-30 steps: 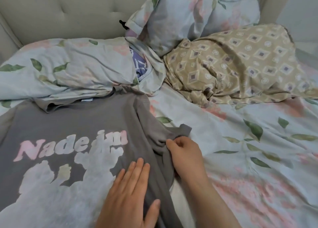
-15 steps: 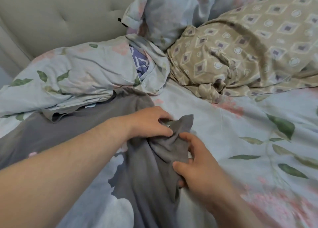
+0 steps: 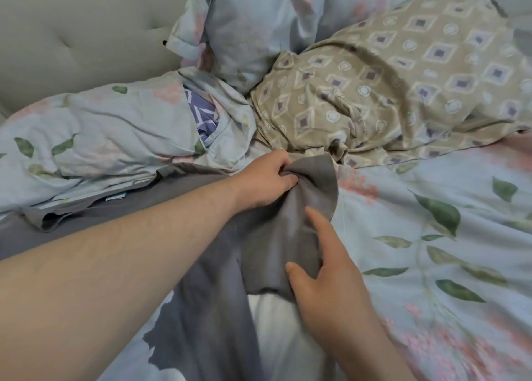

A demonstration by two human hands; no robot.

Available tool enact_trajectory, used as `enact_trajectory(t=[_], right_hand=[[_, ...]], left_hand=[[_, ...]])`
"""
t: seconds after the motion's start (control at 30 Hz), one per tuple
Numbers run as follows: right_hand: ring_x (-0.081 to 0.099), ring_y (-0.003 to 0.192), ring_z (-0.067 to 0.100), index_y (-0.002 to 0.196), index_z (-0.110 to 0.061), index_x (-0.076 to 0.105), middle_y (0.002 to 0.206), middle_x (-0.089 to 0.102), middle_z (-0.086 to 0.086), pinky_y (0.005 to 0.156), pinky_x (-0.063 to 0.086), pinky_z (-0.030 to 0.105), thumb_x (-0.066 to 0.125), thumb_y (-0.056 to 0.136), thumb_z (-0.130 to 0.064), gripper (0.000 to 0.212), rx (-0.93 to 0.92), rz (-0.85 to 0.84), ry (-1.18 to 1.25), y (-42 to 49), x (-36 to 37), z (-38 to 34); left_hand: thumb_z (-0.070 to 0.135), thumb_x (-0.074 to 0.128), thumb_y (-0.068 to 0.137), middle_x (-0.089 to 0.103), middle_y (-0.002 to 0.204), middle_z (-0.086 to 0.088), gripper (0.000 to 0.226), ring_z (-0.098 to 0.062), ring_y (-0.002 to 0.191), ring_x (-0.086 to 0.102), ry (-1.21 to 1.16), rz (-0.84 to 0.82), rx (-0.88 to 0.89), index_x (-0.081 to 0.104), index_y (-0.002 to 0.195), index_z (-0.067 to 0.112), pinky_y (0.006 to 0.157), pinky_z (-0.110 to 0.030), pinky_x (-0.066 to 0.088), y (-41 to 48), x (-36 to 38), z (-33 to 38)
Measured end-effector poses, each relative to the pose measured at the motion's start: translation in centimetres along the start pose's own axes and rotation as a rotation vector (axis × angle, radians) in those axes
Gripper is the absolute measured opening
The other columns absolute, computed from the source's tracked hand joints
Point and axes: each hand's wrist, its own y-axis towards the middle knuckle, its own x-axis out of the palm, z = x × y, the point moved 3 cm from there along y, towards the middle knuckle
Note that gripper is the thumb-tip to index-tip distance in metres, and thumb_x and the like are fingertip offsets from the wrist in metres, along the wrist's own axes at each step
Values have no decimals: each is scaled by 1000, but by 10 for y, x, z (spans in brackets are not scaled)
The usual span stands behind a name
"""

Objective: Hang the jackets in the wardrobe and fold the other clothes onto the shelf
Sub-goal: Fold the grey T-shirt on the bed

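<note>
The left forearm [image 3: 115, 259] covers most of the grey T-shirt [image 3: 201, 308] print; the bottom edge cuts off the rest. Fingertips of the left hand [image 3: 264, 179] are buried in the sleeve [image 3: 288, 236]. Black object [image 3: 164, 43] beside the pillow [image 3: 259, 21]: too small to identify.

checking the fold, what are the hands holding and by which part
The left hand grips the grey t-shirt by its sleeve end; the right hand only rests on the sleeve.

bed [image 3: 431, 236] | carries: grey T-shirt [image 3: 276, 236]; low floral pillow [image 3: 100, 127]; leaning floral pillow [image 3: 273, 15]; beige patterned quilt [image 3: 417, 72]
</note>
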Motion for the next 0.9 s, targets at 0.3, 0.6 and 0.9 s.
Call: enact_trajectory(t=[0.3,0.6,0.9], right_hand=[[42,125,10,146,-14,46,147,43,-1,90,24,1,44,92,3,57,90,248,-232,12,-38,16],[48,133,44,124,-8,68,143,51,25,112,27,63,55,80,-43,58,-74,181,-784,-2,-2,-6],[-5,151,37,159,-22,0,163,-4,24,120,-4,51,4,58,-97,125,167,24,-932,-1,-1,19]], left_hand=[[27,50,99,49,99,-6,18,-29,97,51,322,70,67,38,94,14,81,-39,40,26,37,2],[26,51,96,44,146,-2,37,-18,136,34,255,314,130,57,130,14,109,-19,18,-63,4,-4],[102,19,59,54,140,-18,122,-32,128,51,720,55,-373,57,137,17,98,-53,38,-277,-21,-100]])
